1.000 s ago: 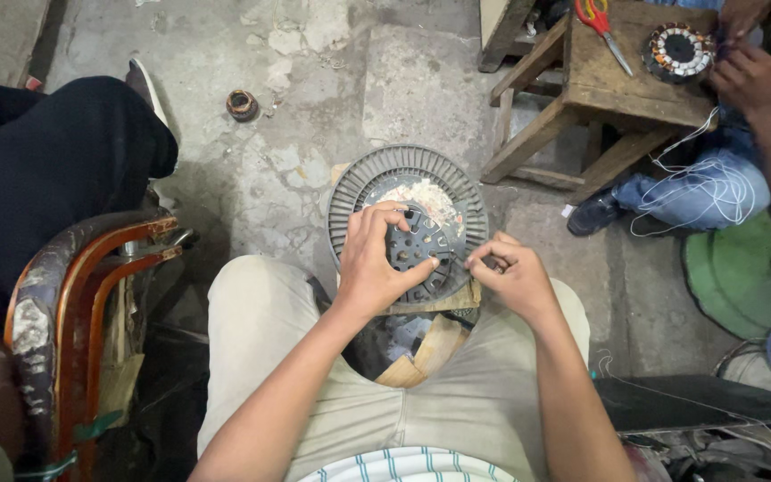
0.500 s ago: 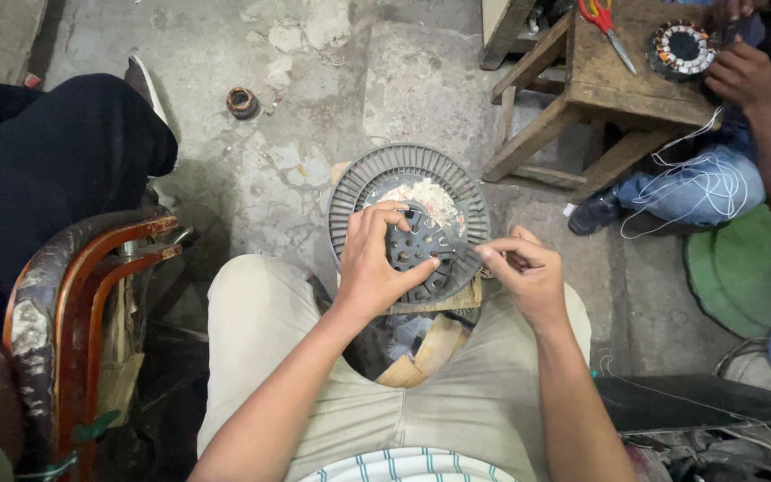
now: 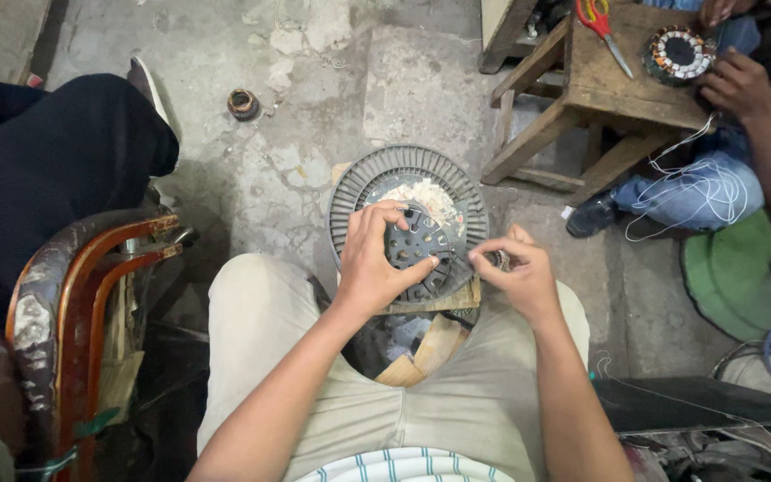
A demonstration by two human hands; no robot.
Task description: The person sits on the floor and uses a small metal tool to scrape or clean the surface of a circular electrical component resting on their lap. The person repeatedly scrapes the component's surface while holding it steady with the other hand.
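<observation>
Left hand [image 3: 375, 263] clamps the grey ribbed disc [image 3: 408, 219] steady over the knees, while right hand [image 3: 515, 272] pinches, seemingly, 1 small part [image 3: 500, 260] at its right rim.

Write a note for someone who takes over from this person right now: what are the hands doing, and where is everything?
Left hand: fingers spread on the dark perforated disc, gripping it.
Right hand: pinching a small dark part at the disc's right edge.
The disc sits in the round grey ribbed housing, propped on wood blocks between the knees.
Done: disc lies seated in the housing.
Left: cannot tell; the small part is not yet let go.
</observation>
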